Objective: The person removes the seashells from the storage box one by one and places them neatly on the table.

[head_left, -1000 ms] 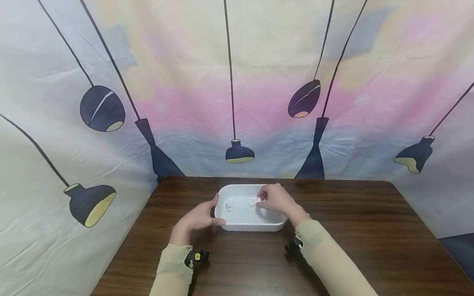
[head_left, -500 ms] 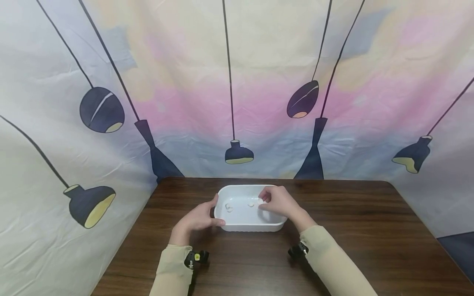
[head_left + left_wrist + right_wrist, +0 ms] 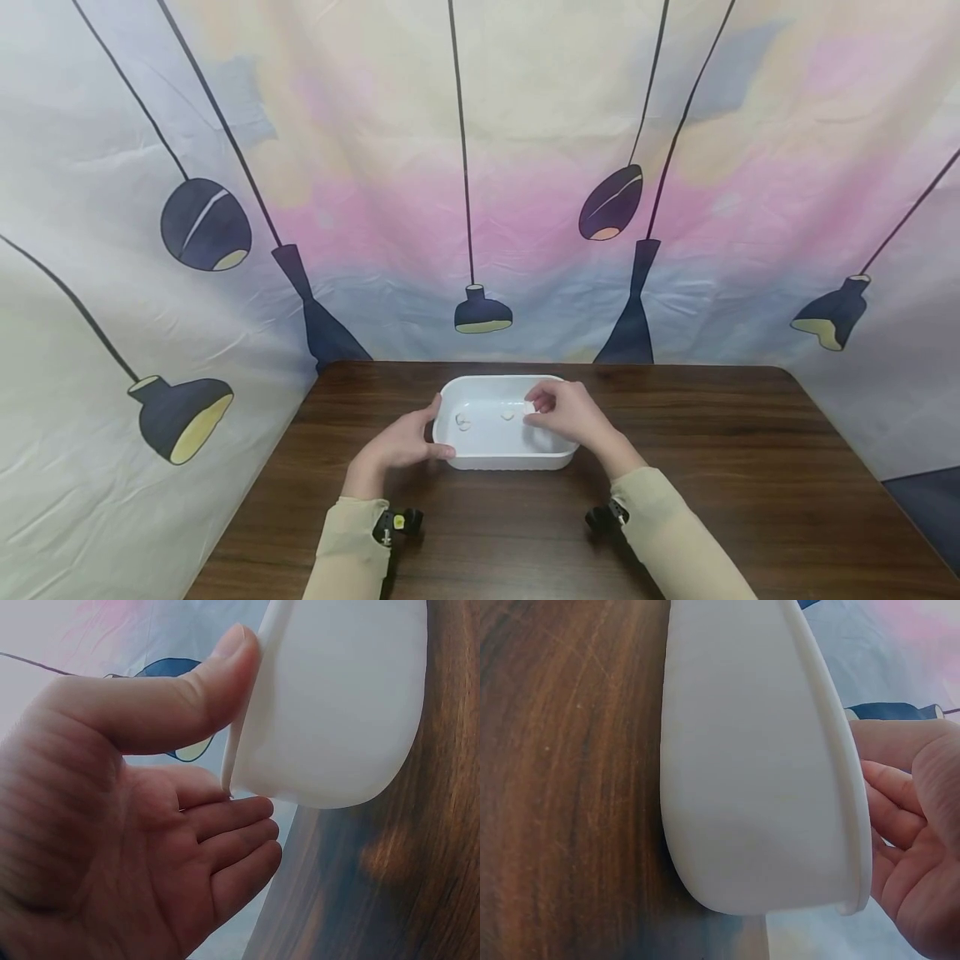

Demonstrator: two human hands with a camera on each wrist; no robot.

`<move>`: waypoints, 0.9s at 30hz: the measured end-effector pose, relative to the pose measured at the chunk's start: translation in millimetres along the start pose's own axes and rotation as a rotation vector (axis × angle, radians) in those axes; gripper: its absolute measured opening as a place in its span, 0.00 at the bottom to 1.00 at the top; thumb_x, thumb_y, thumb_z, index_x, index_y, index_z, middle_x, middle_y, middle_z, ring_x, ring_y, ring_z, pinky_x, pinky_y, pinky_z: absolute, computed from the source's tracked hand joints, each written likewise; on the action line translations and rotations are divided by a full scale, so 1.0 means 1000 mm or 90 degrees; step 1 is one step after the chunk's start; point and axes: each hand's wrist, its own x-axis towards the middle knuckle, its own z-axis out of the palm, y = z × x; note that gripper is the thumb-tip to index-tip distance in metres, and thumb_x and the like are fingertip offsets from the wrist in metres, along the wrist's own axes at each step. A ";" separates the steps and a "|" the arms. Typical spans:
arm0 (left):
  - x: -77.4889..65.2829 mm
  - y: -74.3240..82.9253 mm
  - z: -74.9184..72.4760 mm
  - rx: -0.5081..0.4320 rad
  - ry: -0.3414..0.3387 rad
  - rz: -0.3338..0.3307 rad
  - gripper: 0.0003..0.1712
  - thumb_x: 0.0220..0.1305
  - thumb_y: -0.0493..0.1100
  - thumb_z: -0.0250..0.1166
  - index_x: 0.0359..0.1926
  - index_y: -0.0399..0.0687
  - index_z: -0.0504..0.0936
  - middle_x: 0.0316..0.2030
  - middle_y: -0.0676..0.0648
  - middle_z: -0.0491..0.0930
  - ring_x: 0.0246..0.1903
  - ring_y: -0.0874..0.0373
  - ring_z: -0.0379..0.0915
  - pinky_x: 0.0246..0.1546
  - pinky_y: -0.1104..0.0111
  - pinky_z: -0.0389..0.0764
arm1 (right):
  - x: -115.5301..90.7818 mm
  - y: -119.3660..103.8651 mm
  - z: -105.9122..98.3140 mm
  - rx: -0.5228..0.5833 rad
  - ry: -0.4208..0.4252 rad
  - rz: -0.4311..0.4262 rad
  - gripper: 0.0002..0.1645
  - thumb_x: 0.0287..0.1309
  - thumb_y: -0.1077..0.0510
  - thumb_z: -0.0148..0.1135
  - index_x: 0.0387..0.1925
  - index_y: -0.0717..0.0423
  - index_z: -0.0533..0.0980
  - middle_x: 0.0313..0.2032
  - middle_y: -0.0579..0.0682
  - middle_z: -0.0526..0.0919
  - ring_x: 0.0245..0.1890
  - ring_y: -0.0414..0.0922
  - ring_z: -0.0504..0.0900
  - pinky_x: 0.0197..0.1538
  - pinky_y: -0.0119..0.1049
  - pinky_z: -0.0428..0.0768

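Observation:
A white rectangular tub with rounded corners stands on the table. My left hand holds its left end, with the thumb on the near rim and the fingers behind; in the left wrist view, the thumb presses the rim. My right hand is over the tub's right part, thumb and fingertips together around a small white piece, too small to make out. Small, thin ring-like things lie at the left of the tub floor, and another small curved one nearer the middle. In the right wrist view the tub wall hides the fingertips.
The dark wooden table extends around the tub on every side. Behind it hangs a pastel cloth printed with dark lamps. A black wrist camera sits at the left cuff and another wrist camera at the right.
My right hand has drawn slightly right and toward me, away from the small curved thing near the tub's middle. The left hand keeps its place on the tub.

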 end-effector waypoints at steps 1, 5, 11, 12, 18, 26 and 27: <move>0.000 0.000 0.000 0.001 0.000 -0.002 0.63 0.60 0.51 0.81 0.84 0.35 0.53 0.79 0.35 0.62 0.77 0.37 0.62 0.73 0.37 0.64 | -0.001 0.000 0.000 0.007 0.003 0.004 0.14 0.55 0.57 0.84 0.42 0.53 0.88 0.31 0.40 0.84 0.35 0.39 0.80 0.44 0.38 0.82; 0.000 0.001 0.000 0.004 0.000 -0.005 0.63 0.60 0.51 0.81 0.84 0.36 0.52 0.80 0.34 0.62 0.77 0.37 0.61 0.73 0.37 0.64 | -0.005 0.002 -0.003 0.023 0.022 0.012 0.15 0.55 0.55 0.84 0.43 0.54 0.89 0.30 0.40 0.84 0.34 0.39 0.81 0.44 0.38 0.82; 0.001 0.002 -0.001 0.006 0.000 0.001 0.63 0.60 0.50 0.81 0.84 0.35 0.52 0.79 0.34 0.62 0.76 0.37 0.62 0.73 0.38 0.65 | -0.014 0.006 -0.007 0.049 0.061 -0.001 0.16 0.55 0.54 0.84 0.44 0.53 0.89 0.29 0.41 0.83 0.34 0.41 0.81 0.41 0.37 0.83; 0.000 0.002 -0.001 0.004 0.002 0.003 0.63 0.60 0.50 0.81 0.84 0.35 0.53 0.79 0.34 0.62 0.76 0.37 0.62 0.73 0.38 0.65 | -0.016 0.007 -0.007 0.053 0.065 -0.003 0.16 0.55 0.54 0.84 0.44 0.53 0.89 0.28 0.41 0.83 0.33 0.41 0.81 0.41 0.37 0.83; -0.001 0.002 0.000 -0.012 0.002 -0.005 0.63 0.60 0.50 0.81 0.84 0.36 0.54 0.79 0.35 0.62 0.77 0.38 0.62 0.73 0.37 0.64 | -0.026 0.017 -0.006 0.074 0.069 -0.012 0.17 0.56 0.55 0.84 0.46 0.52 0.89 0.28 0.41 0.82 0.32 0.41 0.81 0.40 0.35 0.83; -0.004 0.004 0.000 -0.013 0.002 -0.011 0.63 0.59 0.50 0.82 0.84 0.37 0.53 0.79 0.35 0.62 0.76 0.37 0.62 0.73 0.36 0.64 | -0.029 0.020 -0.015 0.065 0.081 -0.055 0.17 0.58 0.57 0.82 0.49 0.55 0.89 0.30 0.40 0.83 0.33 0.40 0.82 0.43 0.35 0.86; -0.004 0.004 -0.001 -0.012 0.003 -0.012 0.63 0.59 0.50 0.82 0.84 0.36 0.53 0.79 0.35 0.62 0.76 0.37 0.63 0.73 0.36 0.64 | -0.029 0.021 -0.017 0.067 0.085 -0.057 0.17 0.58 0.58 0.82 0.49 0.55 0.89 0.30 0.40 0.83 0.33 0.40 0.82 0.43 0.35 0.86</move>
